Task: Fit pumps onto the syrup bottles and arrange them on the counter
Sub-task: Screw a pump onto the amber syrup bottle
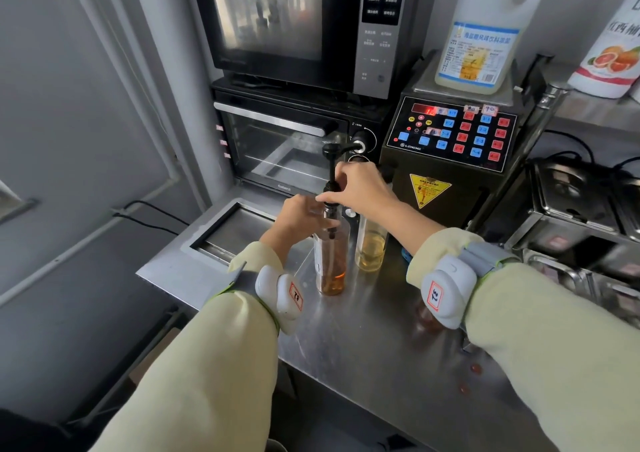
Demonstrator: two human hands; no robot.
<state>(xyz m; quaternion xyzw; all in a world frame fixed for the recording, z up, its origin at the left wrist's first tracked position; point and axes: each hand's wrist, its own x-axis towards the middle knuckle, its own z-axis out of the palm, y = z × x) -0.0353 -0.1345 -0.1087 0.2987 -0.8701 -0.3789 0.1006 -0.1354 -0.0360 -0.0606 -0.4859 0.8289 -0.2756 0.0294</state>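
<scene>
A clear syrup bottle (331,264) with a little amber liquid stands upright on the steel counter (363,341). My left hand (304,214) is wrapped around its neck. A black pump (333,161) sits in the bottle mouth, its tube reaching down inside, its head raised. My right hand (360,188) pinches the pump's collar at the neck. Right beside it stands a second clear bottle (371,247) with pale yellow syrup; its top is hidden behind my right hand.
A toaster oven (287,147) with a microwave (304,26) stacked on top stands behind the bottles. A black dispenser machine (446,161) carrying a large jug (485,32) is at back right. Steel containers (575,216) sit right. A recessed hatch (235,230) lies left. Red drops (476,368) spot the counter.
</scene>
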